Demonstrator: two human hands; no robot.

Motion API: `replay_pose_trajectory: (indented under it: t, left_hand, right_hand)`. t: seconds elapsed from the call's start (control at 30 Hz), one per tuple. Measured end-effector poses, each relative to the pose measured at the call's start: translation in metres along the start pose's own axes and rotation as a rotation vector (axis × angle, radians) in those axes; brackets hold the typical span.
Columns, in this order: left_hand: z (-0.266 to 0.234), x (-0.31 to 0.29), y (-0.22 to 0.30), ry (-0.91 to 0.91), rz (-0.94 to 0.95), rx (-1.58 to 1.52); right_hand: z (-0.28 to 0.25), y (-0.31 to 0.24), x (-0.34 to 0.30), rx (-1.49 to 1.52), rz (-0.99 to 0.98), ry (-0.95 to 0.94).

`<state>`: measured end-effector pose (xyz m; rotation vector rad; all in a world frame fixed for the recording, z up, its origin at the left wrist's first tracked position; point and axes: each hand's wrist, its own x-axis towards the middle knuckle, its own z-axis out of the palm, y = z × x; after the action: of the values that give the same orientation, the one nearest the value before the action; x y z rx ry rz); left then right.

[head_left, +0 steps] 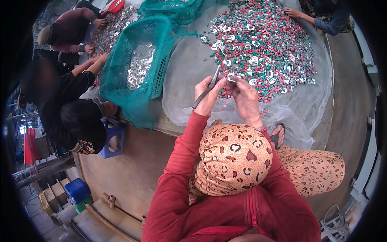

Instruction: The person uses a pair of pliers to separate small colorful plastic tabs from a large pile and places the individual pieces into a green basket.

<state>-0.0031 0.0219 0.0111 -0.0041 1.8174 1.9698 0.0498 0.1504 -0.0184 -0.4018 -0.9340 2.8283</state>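
My left hand (207, 93) is closed around a slim grey metal hand tool (202, 97) with a pointed tip, which looks like pliers or a blade. Its tip points away from me. Close beside it, my right hand (246, 97) pinches a small silver metal buckle-like piece (231, 80). The fingertips of both hands almost meet there, and partly cover the piece. Just beyond them spreads a large heap of red and green pellets (278, 44), with many flat silver metal pieces (253, 61) scattered through it.
A teal plastic basket (111, 66) holding silver metal pieces stands to the left, lined with netting. Another teal basket (181, 14) sits behind it. Translucent sheeting (181, 88) lies under the heap. Several people work at the left and far right. A blue stool (115, 139) stands left.
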Motion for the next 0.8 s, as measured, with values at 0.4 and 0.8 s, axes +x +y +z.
replay_pose_trajectory:
  t: [0.4,0.8]
  left_hand:
    - [0.002,-0.017,0.005,0.026,0.324,0.631]
    - [0.006,-0.014,-0.006,-0.045,0.485,1.208]
  right_hand:
    - [-0.01,-0.017,0.01,-0.568,-0.132,0.074]
    - [-0.007,-0.012,0.01,-0.914,-0.128,0.166]
